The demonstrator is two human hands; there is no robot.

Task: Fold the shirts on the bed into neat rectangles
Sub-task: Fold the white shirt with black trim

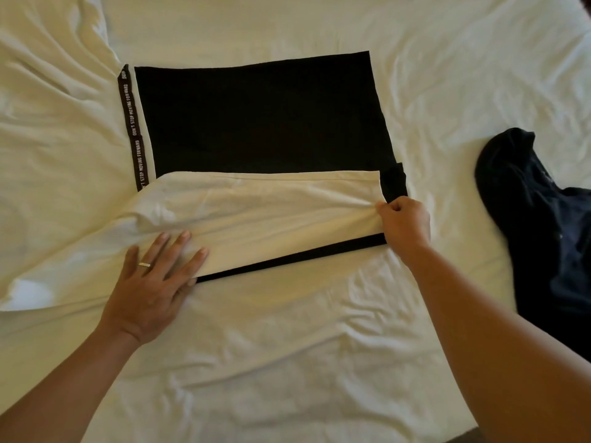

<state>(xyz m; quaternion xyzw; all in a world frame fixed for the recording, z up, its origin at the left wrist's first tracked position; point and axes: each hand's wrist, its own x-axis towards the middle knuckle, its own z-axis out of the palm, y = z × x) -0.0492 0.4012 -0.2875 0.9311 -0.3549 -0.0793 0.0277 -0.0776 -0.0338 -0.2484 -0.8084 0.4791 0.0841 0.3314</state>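
Here, a black shirt (262, 116) lies flat in the middle of the bed (287, 346), spread out as a broad dark rectangle on the wrinkled cream sheet. A white panel of the same garment (256, 203) is folded over its near part, covering the lower band of the black cloth so that only a thin black edge shows along the near side. Down the left edge of the shirt runs a narrow dark tape (132, 129) printed with white letters that read "DON'T STOP MOVING FORWARD".

The left hand (153, 282) lies flat on the near left corner of the white panel, fingers straight and slightly fanned, pressing the cloth down against the bed. A ring (144, 265) sits on one of its fingers. The right hand (404, 222) is at the right end of the white panel, its fingers curled and pinching the cloth at the corner, where the fabric bunches into small creases. Just above that hand a short black flap of the shirt stands out past the white edge.

Well apart to the right, a second dark shirt (543, 225) lies crumpled and unfolded on the sheet, partly cut off by the frame edge.
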